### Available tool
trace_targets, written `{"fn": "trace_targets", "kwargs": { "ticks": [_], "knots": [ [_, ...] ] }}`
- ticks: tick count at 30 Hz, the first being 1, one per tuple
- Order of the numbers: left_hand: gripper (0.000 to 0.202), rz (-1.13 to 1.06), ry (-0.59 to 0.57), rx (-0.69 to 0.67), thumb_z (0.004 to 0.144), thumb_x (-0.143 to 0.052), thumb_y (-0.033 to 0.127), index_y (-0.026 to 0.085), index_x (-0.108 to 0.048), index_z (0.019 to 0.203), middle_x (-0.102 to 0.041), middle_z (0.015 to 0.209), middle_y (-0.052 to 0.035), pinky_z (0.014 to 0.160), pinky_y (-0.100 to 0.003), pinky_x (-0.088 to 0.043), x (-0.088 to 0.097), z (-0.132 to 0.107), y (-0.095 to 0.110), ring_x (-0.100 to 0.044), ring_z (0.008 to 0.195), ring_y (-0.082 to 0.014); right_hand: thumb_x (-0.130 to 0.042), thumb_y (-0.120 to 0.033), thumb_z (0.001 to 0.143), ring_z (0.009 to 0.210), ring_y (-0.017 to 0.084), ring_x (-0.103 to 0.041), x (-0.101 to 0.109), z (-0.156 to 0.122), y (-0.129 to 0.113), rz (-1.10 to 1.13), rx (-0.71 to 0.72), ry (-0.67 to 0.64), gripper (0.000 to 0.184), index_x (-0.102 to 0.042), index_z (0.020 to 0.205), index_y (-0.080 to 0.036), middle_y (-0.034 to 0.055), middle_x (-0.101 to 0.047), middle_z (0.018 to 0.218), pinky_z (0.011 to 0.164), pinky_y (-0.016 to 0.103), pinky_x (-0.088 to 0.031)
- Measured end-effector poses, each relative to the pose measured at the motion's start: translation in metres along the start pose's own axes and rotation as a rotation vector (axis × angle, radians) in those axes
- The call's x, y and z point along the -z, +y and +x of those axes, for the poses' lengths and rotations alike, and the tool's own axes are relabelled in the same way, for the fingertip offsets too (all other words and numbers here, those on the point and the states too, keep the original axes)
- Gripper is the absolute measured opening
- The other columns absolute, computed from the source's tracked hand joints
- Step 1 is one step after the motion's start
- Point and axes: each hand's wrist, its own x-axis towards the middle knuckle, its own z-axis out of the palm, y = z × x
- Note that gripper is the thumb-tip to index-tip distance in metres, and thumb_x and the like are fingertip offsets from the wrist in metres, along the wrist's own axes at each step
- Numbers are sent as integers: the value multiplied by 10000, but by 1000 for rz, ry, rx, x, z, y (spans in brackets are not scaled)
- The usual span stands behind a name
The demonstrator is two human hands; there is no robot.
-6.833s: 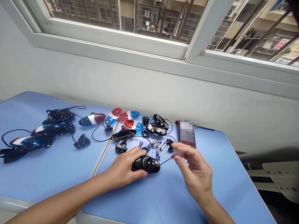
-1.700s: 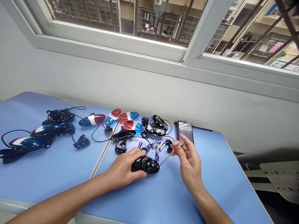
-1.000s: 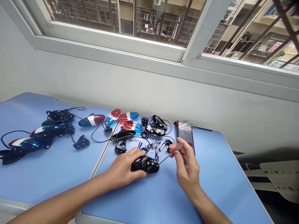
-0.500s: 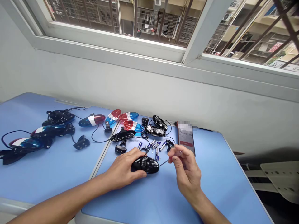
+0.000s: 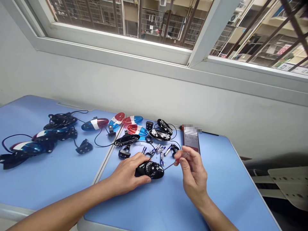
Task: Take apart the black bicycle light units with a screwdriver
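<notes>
My left hand [image 5: 131,170] is wrapped over a black oval light housing [image 5: 157,172] on the blue table, pressing it down with thumb and fingers. A round part faces up on that housing, and a cable runs from it. Between the fingertips of my right hand [image 5: 196,176] is a screwdriver [image 5: 177,161] with a clear-and-red handle. Its thin shaft slants down left, and its tip meets the right end of the housing. Just behind lie several AAA batteries [image 5: 162,157] and a black clamp [image 5: 175,149].
Red-and-blue lens covers [image 5: 137,130] and opened black housings [image 5: 159,134] lie at the back. On the left are several assembled bike lights [image 5: 95,124] with cables and a black button unit [image 5: 84,147]. A phone [image 5: 191,139] showing a timer lies behind my right hand.
My right hand has shifted slightly up and to the right with the screwdriver, its fingers turned a little. My left hand and the housing stay in place.
</notes>
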Motion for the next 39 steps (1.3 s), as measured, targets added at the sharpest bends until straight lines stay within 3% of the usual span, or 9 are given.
{"fn": "trace_targets", "kwargs": {
  "ticks": [5,10,16,24,29,33,39],
  "knots": [
    [399,-5,-1,-2,779,-698,260,241,-599,1165,-636,1105,-42,837,-343,-473,0,0,0,-616,972,-243,-424,-152,990,692,117,-584,2,-1,-1,8,5,-51,315,-498,1264,-286,10,-630,907,644,274,-550],
    [413,2,-6,12,773,-706,248,230,-597,1171,-628,1115,-40,845,-344,-466,0,1,0,-612,988,-246,-423,-199,1001,831,154,-609,6,0,-5,-25,-21,-128,292,-532,1260,-276,40,-633,949,705,299,-552],
    [414,7,-12,13,777,-708,243,237,-592,1174,-626,1108,-36,843,-341,-461,0,1,0,-610,988,-243,-611,-183,915,730,135,-578,2,-2,-7,-70,59,-52,269,-595,1160,-291,-2,-621,851,656,273,-532],
    [419,2,-3,4,765,-711,221,229,-589,1166,-624,1105,-32,831,-334,-451,-1,0,-1,-609,983,-237,-503,-212,968,840,159,-663,11,6,-6,-27,-128,-128,389,-497,1351,-284,62,-690,1046,716,322,-586],
    [409,-4,-6,5,762,-715,212,233,-598,1153,-623,1096,-19,814,-325,-447,0,0,1,-610,966,-228,-642,-214,887,730,131,-613,9,5,-7,-158,-29,-72,327,-629,1202,-303,-2,-646,873,681,275,-557],
    [410,-3,-3,6,760,-712,202,234,-597,1152,-626,1097,-19,814,-322,-448,0,0,1,-611,971,-229,-636,-191,892,839,158,-679,8,2,-7,-113,-103,-10,504,-478,1352,-323,-11,-706,878,737,295,-565],
    [415,5,8,-10,763,-712,208,241,-592,1158,-628,1096,-22,819,-321,-452,-2,0,-1,-614,970,-228,-615,-196,898,758,133,-639,8,3,-8,-141,-19,-55,241,-615,1120,-290,4,-694,919,699,274,-555]
  ]
}}
